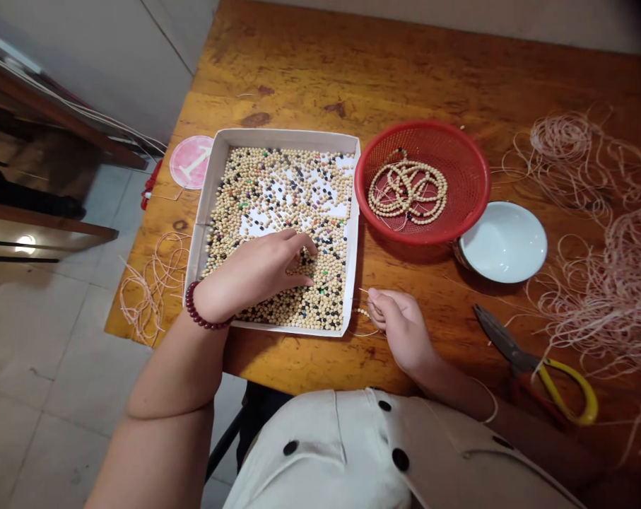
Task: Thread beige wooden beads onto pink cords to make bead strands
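Observation:
My left hand (256, 272) rests in a shallow white cardboard tray (285, 139), its parted fingers touching a dense layer of loose cream and dark beads (278, 191). A dark red bead bracelet (201, 309) circles that wrist. Just outside the tray's front right corner, my right hand (399, 329) pinches a thin cord with a short run of cream beads (360, 311) on it. A red mesh basket (420, 127) to the right of the tray holds long strands of cream beads (408, 191).
A white bowl (503, 242) stands by the basket on the wooden table (352, 63). Tangled pale cord (590, 261) covers the right side, above yellow-handled scissors (532, 367). More cord (150, 290) and a round pink card (191, 162) lie left of the tray, near the table's edge.

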The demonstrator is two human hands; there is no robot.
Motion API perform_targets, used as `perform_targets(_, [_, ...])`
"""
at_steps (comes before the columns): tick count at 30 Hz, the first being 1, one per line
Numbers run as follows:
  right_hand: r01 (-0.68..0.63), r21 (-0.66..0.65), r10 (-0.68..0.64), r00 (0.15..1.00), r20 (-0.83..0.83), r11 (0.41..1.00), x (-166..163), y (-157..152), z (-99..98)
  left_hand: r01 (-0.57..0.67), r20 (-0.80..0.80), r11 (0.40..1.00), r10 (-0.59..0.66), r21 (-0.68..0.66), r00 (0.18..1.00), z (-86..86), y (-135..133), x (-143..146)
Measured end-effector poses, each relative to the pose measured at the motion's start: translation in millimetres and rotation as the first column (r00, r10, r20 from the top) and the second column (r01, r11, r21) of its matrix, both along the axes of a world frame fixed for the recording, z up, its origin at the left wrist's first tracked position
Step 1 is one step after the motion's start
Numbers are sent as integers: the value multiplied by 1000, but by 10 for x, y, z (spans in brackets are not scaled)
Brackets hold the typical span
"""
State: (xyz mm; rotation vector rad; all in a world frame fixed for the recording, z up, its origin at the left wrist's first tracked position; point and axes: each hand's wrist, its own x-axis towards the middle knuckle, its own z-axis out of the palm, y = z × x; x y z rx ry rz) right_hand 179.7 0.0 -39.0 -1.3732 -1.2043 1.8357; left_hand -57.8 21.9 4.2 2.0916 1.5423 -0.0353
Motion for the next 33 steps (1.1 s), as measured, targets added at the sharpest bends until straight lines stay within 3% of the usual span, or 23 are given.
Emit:
perform_targets(4, [-8, 6, 8, 1000, 21, 1000, 2, -3, -25, -7, 10, 1000, 7, -19, 1000, 17, 1, 5])
perform_targets(10, [-20, 125, 0, 986, 164, 992, -20, -34, -57, 9, 61, 999, -6, -50, 998, 18, 19, -3])
perform_targets(14, [2, 118, -17, 993, 121, 993, -43, -41, -40, 40, 72, 997, -36, -63, 997, 2, 28, 3])
perform_targets(21, [208, 82, -207, 978, -11, 975, -76, -50, -94, 50, 73, 997, -46, -60, 996, 7, 21, 25])
perform_targets(25, [281, 95, -281, 960, -6, 955, -90, -63, -97, 70, 103, 995, -63, -69, 993, 27, 38, 42])
perform_targets(33, [280, 72, -283, 959, 23, 957, -87, -101, -86, 68, 142, 991, -51, -117, 989, 2, 83, 53])
